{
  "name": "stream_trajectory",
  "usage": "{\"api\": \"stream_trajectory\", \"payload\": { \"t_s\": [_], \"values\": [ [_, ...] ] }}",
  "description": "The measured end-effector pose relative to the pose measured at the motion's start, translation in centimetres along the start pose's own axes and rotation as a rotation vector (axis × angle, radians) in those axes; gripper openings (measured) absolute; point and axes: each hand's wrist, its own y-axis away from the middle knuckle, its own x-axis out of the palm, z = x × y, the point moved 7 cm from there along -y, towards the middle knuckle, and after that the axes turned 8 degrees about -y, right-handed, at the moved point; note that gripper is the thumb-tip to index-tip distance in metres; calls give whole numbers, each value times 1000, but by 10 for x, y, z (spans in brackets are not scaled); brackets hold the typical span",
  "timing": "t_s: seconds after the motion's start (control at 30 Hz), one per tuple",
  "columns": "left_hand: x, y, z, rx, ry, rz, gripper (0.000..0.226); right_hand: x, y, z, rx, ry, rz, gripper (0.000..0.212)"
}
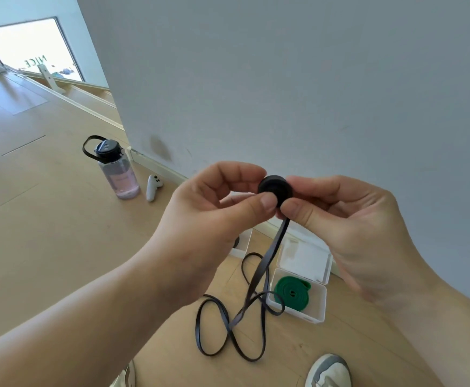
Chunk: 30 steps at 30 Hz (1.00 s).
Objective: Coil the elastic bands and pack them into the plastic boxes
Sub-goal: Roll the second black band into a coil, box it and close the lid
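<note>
Head view. The left hand [214, 208] and right hand [348, 219] were raised together in front of the wall [312, 79]. Each pinched, between thumb and curled fingers, the small wound core of the black elastic band [274, 188]. The unwound length hung from the core to the wooden floor [46, 247], where it lay in loose crossed loops, one of them lying over the near left corner of the plastic box [319, 308]. That box stood open near the wall with its lid [303, 258] hinged back, and held the green elastic band [291, 291], already coiled. A second white container [242, 244] was mostly hidden behind the left hand; its contents could not be determined.

Step in hand: coiling the black band, at an early stage, with most of the length not yet wound. The next move would likely require one hand to hold the core firm while the other fed the strap round it flat, without twists, keeping tension so the coil did not spring open.

Legible writing: "NICE", mirror-reversed, on the far left glass panel [36, 62]. A water bottle [116, 169] stood at the left, its label not readable.
</note>
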Motion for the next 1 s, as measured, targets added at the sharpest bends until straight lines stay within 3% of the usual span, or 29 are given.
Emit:
{"api": "stream_trajectory", "payload": {
  "t_s": [0.07, 0.13, 0.2, 0.27, 0.4, 0.57, 0.6, 0.67, 0.73, 0.8, 0.9, 1.0],
  "values": [
    [-3, 1, -4, 72, -313, -60, 31, -1, 1, 3, -79, 158, 18, 25],
    [1, 4, -17, 283, -740, -70, 30, 1, 1, 3, -143, 334, 81, 28],
    [11, 9, -25, 451, -939, -34, 28, 5, 3, 2, -187, 463, 145, 31],
    [6, 7, -22, 350, -872, -43, 27, 5, 3, 1, -169, 477, 145, 31],
    [-6, -2, -10, 75, -446, -47, 32, -4, 0, 2, -21, 172, 15, 17],
    [-3, -1, -4, -24, -3, 14, 35, 1, 1, -2, 59, -63, 43, 21],
    [-3, -1, -5, -22, -4, 4, 35, 1, 1, -2, 52, -62, 41, 21],
    [-6, 0, -12, 65, -286, -50, 33, 0, 1, 1, 4, 22, 27, 20],
    [-3, 3, -19, 189, -646, -69, 31, -1, 1, 5, -95, 248, 61, 29],
    [4, 6, -21, 280, -788, -32, 29, 3, 4, 9, -204, 481, 139, 30],
    [10, 6, -19, 318, -878, 33, 30, 9, 9, 15, -309, 657, 203, 30],
    [-2, -1, -15, 163, -673, -6, 32, -1, 5, 12, -164, 435, 63, 24]
  ]
}}
